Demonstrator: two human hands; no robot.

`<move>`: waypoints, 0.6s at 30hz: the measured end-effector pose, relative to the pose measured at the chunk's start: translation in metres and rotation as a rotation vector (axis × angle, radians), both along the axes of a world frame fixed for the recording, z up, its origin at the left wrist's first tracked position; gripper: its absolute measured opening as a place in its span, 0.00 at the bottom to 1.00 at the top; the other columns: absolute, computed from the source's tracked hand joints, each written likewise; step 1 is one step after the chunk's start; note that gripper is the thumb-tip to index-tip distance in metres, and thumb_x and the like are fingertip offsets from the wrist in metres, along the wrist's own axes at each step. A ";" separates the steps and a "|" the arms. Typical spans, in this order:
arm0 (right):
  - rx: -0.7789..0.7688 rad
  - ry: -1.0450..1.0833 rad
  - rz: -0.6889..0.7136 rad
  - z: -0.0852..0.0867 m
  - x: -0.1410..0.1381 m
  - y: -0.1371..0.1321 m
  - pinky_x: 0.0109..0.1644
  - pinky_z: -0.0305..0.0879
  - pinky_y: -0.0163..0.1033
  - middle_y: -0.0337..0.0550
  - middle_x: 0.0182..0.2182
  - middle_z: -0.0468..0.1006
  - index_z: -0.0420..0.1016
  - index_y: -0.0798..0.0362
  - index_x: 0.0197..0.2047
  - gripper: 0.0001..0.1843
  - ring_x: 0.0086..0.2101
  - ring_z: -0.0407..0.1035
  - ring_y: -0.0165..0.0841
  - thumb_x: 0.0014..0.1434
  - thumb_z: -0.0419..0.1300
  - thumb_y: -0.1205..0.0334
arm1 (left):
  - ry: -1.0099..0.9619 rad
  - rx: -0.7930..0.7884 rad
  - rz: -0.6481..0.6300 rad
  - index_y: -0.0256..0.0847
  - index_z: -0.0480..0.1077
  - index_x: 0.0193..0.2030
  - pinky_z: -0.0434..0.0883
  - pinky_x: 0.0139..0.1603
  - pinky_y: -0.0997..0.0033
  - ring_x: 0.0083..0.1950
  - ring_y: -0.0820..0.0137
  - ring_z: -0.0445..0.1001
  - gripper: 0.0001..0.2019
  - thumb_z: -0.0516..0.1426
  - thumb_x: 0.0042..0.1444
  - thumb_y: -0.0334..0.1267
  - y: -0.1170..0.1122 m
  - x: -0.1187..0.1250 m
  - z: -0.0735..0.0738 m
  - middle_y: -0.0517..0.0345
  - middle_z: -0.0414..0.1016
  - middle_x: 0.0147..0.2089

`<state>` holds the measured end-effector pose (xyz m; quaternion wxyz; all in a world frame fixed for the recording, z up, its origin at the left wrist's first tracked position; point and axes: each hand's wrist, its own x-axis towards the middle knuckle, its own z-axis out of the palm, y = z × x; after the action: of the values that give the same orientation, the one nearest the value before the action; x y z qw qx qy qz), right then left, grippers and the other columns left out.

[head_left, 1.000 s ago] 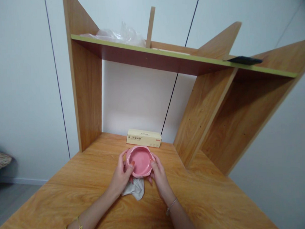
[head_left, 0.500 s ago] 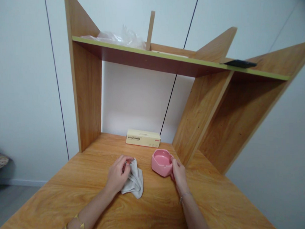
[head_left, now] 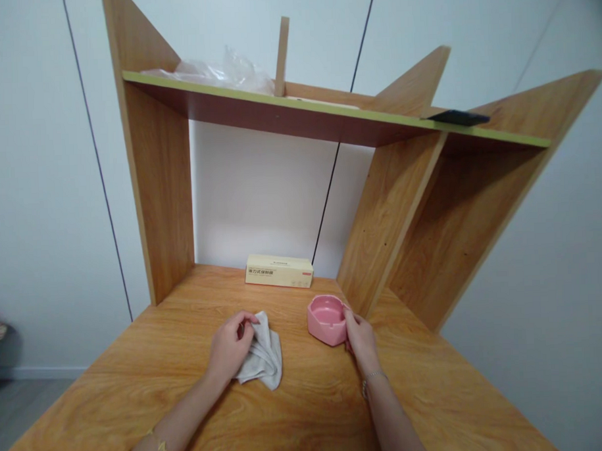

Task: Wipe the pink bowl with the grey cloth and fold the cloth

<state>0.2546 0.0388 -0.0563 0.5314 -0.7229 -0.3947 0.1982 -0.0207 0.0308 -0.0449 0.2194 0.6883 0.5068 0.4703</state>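
Left hand [head_left: 229, 346]: fingers curled around grey cloth [head_left: 261, 355], left of the pink bowl.
Right hand [head_left: 360, 337]: gripping pink bowl [head_left: 327, 319] by its right side.
Bowl: upright on tabletop [head_left: 307, 409], in front of yellow box [head_left: 279, 271].

A smooth, glossy pink ashtray [head_left: 327, 320], likely glazed ceramic. A soft, matt grey-white cloth [head_left: 261, 356], creased and crumpled. The worktop [head_left: 307, 409] is wood-grain laminate with a light satin sheen, as is the shelf unit [head_left: 409, 202]. A matt cream cardboard box [head_left: 279, 271]. On the top shelf, crinkled clear plastic film [head_left: 226, 69], shiny.
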 end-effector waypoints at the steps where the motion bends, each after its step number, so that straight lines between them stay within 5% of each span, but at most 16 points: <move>1: -0.032 0.012 0.020 -0.001 -0.001 0.000 0.14 0.54 0.35 0.38 0.05 0.64 0.76 0.62 0.33 0.27 0.10 0.61 0.34 0.50 0.50 0.45 | 0.000 0.008 0.003 0.39 0.68 0.32 0.64 0.29 0.71 0.27 0.68 0.68 0.12 0.45 0.51 0.38 0.001 -0.001 0.000 0.60 0.70 0.25; 9: -0.107 -0.017 0.063 -0.003 -0.002 0.000 0.17 0.60 0.39 0.42 0.08 0.66 0.74 0.63 0.33 0.26 0.13 0.65 0.39 0.54 0.45 0.48 | -0.018 0.097 0.029 0.39 0.69 0.32 0.66 0.35 0.69 0.35 0.66 0.70 0.11 0.46 0.51 0.38 0.004 -0.003 0.001 0.56 0.73 0.32; 12: -0.012 -0.131 -0.009 0.007 -0.004 -0.003 0.30 0.64 0.42 0.52 0.22 0.74 0.73 0.63 0.39 0.24 0.28 0.71 0.42 0.53 0.48 0.51 | -0.049 0.125 0.066 0.39 0.68 0.32 0.66 0.37 0.67 0.37 0.65 0.70 0.11 0.46 0.51 0.38 0.008 -0.005 -0.001 0.55 0.73 0.33; 15: 0.152 -0.295 -0.044 0.021 -0.021 -0.007 0.46 0.60 0.43 0.57 0.40 0.72 0.69 0.62 0.47 0.24 0.43 0.66 0.42 0.53 0.48 0.54 | -0.075 0.102 0.103 0.40 0.68 0.30 0.65 0.39 0.66 0.38 0.65 0.70 0.11 0.45 0.52 0.38 0.013 -0.008 -0.002 0.55 0.72 0.33; 18: 0.345 -0.565 0.119 0.031 -0.055 -0.015 0.47 0.58 0.44 0.50 0.38 0.72 0.71 0.57 0.43 0.19 0.41 0.65 0.39 0.56 0.45 0.57 | -0.009 0.004 0.160 0.41 0.68 0.30 0.63 0.43 0.63 0.40 0.64 0.70 0.12 0.45 0.53 0.38 0.015 -0.010 -0.002 0.57 0.73 0.34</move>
<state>0.1991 0.0241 -0.0253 0.5028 -0.6245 -0.5956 -0.0491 -0.0302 0.0459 -0.0469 0.1821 0.6438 0.5582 0.4906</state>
